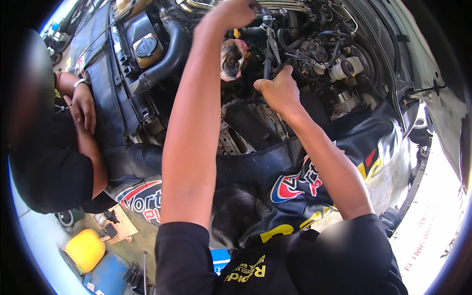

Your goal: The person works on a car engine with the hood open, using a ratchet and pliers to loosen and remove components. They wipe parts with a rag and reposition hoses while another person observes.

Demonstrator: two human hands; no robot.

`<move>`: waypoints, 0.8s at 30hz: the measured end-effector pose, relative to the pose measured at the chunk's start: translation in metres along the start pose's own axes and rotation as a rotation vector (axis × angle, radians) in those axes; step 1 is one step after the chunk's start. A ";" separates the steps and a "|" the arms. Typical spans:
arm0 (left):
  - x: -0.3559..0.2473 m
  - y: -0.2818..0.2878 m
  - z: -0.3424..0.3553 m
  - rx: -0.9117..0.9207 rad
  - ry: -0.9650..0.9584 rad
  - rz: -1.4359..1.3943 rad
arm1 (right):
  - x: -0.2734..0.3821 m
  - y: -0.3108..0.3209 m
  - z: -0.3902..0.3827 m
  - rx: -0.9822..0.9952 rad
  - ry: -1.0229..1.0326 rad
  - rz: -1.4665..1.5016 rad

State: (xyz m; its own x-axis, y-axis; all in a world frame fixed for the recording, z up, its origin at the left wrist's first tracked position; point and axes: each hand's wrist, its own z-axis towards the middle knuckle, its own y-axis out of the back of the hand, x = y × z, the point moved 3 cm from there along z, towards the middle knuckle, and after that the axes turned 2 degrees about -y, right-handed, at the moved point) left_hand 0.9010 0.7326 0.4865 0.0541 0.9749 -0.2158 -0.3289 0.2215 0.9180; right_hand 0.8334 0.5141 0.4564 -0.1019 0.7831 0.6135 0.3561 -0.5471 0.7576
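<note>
My right hand (281, 92) is closed around the lower end of a pair of long dark pliers (271, 43) over the engine bay. Their upper end meets a black hose (266, 14) with a metal clamp. My left hand (235, 14) is beside that hose at the top edge of the view, fingers curled and their tips dark; what they grip is hidden. Between my arms, a crumpled, stained rag (232, 60) with pink edges lies among the engine parts.
A coolant tank (146, 49) and thick black pipe (178, 42) lie left, a white fluid reservoir (346, 68) right. A black fender cover (246, 182) drapes the front edge. Another person's hand (84, 105) rests at left. Yellow (84, 250) and blue (107, 275) containers stand below.
</note>
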 end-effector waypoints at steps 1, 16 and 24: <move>-0.011 0.001 0.000 -0.034 0.201 -0.255 | -0.002 0.005 0.001 0.006 -0.010 0.002; -0.020 -0.026 -0.029 -0.014 0.562 -0.751 | -0.005 -0.088 0.014 -0.210 -0.036 0.267; -0.073 -0.009 -0.088 -0.587 0.567 -0.180 | -0.002 -0.035 0.000 -0.052 -0.142 0.101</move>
State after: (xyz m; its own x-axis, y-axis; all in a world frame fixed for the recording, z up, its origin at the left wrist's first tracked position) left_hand 0.8170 0.6576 0.4643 -0.2783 0.7324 -0.6214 -0.8068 0.1728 0.5650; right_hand 0.8211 0.5320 0.4287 0.0659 0.7554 0.6519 0.3090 -0.6367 0.7065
